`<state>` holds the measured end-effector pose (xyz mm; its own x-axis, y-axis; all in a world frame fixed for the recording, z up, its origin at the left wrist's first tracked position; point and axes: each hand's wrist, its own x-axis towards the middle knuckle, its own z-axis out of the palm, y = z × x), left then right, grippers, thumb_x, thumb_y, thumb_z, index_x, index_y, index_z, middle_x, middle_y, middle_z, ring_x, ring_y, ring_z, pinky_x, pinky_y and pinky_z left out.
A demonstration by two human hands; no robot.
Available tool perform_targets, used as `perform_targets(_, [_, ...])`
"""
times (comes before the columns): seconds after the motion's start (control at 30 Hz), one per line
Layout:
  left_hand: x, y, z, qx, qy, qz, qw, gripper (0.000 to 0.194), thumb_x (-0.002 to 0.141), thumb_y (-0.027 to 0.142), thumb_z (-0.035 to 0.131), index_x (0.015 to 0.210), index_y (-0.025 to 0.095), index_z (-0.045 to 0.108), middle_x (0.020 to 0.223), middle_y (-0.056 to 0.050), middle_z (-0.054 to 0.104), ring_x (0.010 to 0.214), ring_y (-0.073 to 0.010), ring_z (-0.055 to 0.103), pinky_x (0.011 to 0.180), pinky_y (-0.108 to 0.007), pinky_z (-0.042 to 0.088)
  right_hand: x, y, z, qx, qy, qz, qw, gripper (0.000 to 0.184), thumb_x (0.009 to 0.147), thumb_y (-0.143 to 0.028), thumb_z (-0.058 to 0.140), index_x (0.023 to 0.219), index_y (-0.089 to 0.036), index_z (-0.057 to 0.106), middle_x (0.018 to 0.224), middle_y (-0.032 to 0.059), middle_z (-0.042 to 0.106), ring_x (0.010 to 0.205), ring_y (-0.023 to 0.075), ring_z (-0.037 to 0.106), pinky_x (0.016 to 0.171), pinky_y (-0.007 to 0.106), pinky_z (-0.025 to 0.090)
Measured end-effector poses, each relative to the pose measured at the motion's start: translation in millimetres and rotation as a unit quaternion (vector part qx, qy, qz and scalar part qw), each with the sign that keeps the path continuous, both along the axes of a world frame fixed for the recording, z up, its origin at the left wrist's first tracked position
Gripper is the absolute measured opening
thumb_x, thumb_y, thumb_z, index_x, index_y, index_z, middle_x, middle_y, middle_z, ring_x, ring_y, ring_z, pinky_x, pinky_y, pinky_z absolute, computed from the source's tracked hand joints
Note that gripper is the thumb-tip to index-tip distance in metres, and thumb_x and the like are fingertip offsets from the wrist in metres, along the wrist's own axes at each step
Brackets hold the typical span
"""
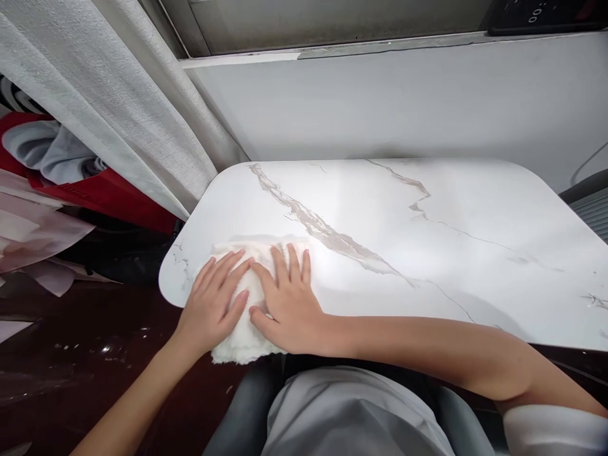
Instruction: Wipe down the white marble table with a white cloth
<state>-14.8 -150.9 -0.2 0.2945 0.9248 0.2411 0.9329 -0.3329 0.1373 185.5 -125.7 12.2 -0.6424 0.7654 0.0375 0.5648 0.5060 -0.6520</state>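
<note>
**Two Bare Hands Press a White Cloth Flat at the Table's Near Edge**

The left hand (pixel 209 310) and the right hand (pixel 292 307) lie palm down, side by side, on a fluffy white cloth (pixel 244 339). Both are open and flat, neither closed around anything; the right has its fingers fanned, the left holds its own nearer together, and the two index fingers almost meet over the fabric. The cloth rests toward the left end of a marble-patterned table (pixel 456 272), its ragged lower border hanging past the near edge. The flat palms appear to pin it by pressure alone, a hold that suits something so soft and likely keeps the overhanging part from dragging it off. Its place directly before the seated wearer seems to put it within easy reach of both arms.

Beyond the tabletop stands a pale wall (pixel 380 101), with a dark device (pixel 551 16) showing partly cropped digits at the upper right. To the left, behind a light curtain (pixel 123 88), an open-topped red container (pixel 114 196) holds folded gray fabric (pixel 57 152), bunched near its rim; how deep the contents go cannot be told. Sheer pink material (pixel 33 221) lies beside it.
</note>
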Motion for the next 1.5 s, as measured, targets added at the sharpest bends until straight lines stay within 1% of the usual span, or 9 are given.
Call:
perform_targets(0.13, [-30, 8, 4.3, -0.039, 0.001, 0.0, 0.999, 0.056, 0.095, 0.036, 0.035, 0.15, 0.045, 0.026, 0.153, 0.001, 0.043, 0.141, -0.0278, 0.041, 0.12, -0.055, 0.026, -26, 6, 0.5, -0.005, 0.028, 0.01, 1.0, 0.067, 0.094, -0.042, 0.044, 0.154, -0.015, 0.028, 0.163, 0.0206, 0.009, 0.148, 0.0427, -0.01, 0.115, 0.068, 0.0])
perform_targets(0.23, [-45, 20, 8.8, -0.061, -0.008, 0.004, 0.998, 0.05, 0.096, 0.037, 0.033, 0.147, 0.041, 0.033, 0.152, 0.0, 0.044, 0.142, -0.0257, 0.039, 0.121, -0.053, 0.024, -39, 13, 0.5, 0.005, 0.037, 0.006, 0.999, 0.065, 0.093, -0.039, 0.045, 0.152, -0.013, 0.031, 0.162, 0.0231, 0.01, 0.148, 0.0443, -0.007, 0.115, 0.069, 0.0])
perform_targets(0.5, [-65, 78, 15.5, -0.072, -0.036, 0.018, 0.997, 0.045, 0.094, 0.047, 0.036, 0.137, 0.039, 0.048, 0.148, 0.003, 0.049, 0.14, -0.024, 0.042, 0.119, -0.047, 0.031, -65, 52, -4.1, 0.049, 0.028, -0.042, 0.998, 0.064, 0.094, -0.042, 0.043, 0.149, -0.011, 0.035, 0.161, 0.0231, 0.018, 0.148, 0.045, 0.003, 0.115, 0.067, 0.0])
perform_targets(0.67, [-65, 129, 12.9, -0.054, -0.052, 0.025, 0.997, 0.047, 0.092, 0.05, 0.036, 0.135, 0.038, 0.051, 0.147, 0.002, 0.051, 0.138, -0.0251, 0.044, 0.118, -0.048, 0.031, -80, 101, -11.4, 0.093, 0.011, -0.124, 0.988, 0.055, 0.099, -0.039, 0.033, 0.146, -0.011, 0.041, 0.159, 0.0233, 0.024, 0.149, 0.0422, 0.007, 0.113, 0.07, -0.001])
perform_targets(0.83, [-60, 184, 4.2, -0.035, -0.139, 0.011, 0.99, 0.048, 0.089, 0.049, 0.046, 0.128, 0.025, 0.058, 0.141, -0.006, 0.056, 0.134, -0.0268, 0.048, 0.115, -0.047, 0.034, -86, 150, -20.0, 0.132, -0.011, -0.178, 0.975, 0.052, 0.1, -0.038, 0.034, 0.145, -0.014, 0.043, 0.157, 0.0188, 0.031, 0.148, 0.0402, 0.015, 0.113, 0.07, -0.003])
perform_targets(1.0, [-52, 229, -2.9, -0.022, -0.2, 0.011, 0.98, 0.045, 0.085, 0.041, 0.052, 0.125, 0.021, 0.06, 0.135, -0.008, 0.06, 0.129, -0.0248, 0.052, 0.113, -0.041, 0.037, -81, 191, -23.6, 0.141, -0.027, -0.197, 0.97, 0.052, 0.1, -0.038, 0.035, 0.146, -0.015, 0.043, 0.157, 0.0179, 0.032, 0.147, 0.0393, 0.019, 0.115, 0.066, 0.006])
perform_targets(1.27, [-42, 280, -6.4, 0.0, -0.133, 0.077, 0.988, 0.043, 0.088, 0.037, 0.044, 0.125, 0.021, 0.058, 0.137, -0.007, 0.059, 0.13, -0.0249, 0.048, 0.117, -0.044, 0.026, -72, 235, -20.8, 0.124, -0.041, -0.198, 0.971, 0.051, 0.101, -0.035, 0.033, 0.147, -0.015, 0.041, 0.157, 0.0171, 0.03, 0.148, 0.0374, 0.017, 0.116, 0.065, 0.003])
perform_targets(1.37, [-40, 294, -8.1, 0.006, -0.141, 0.106, 0.984, 0.045, 0.089, 0.038, 0.042, 0.126, 0.019, 0.059, 0.139, -0.009, 0.056, 0.133, -0.0248, 0.045, 0.116, -0.039, 0.028, -70, 246, -19.3, 0.117, -0.049, -0.201, 0.971, 0.051, 0.101, -0.035, 0.031, 0.148, -0.016, 0.04, 0.158, 0.0164, 0.029, 0.148, 0.0372, 0.015, 0.116, 0.064, 0.005])
perform_targets(1.5, [-38, 305, -7.8, -0.009, -0.155, 0.149, 0.977, 0.045, 0.09, 0.039, 0.04, 0.127, 0.023, 0.059, 0.14, -0.007, 0.056, 0.132, -0.0252, 0.048, 0.113, -0.038, 0.033, -71, 257, -19.7, 0.12, -0.053, -0.207, 0.969, 0.051, 0.101, -0.035, 0.031, 0.147, -0.016, 0.041, 0.157, 0.016, 0.03, 0.147, 0.0378, 0.017, 0.116, 0.064, 0.008])
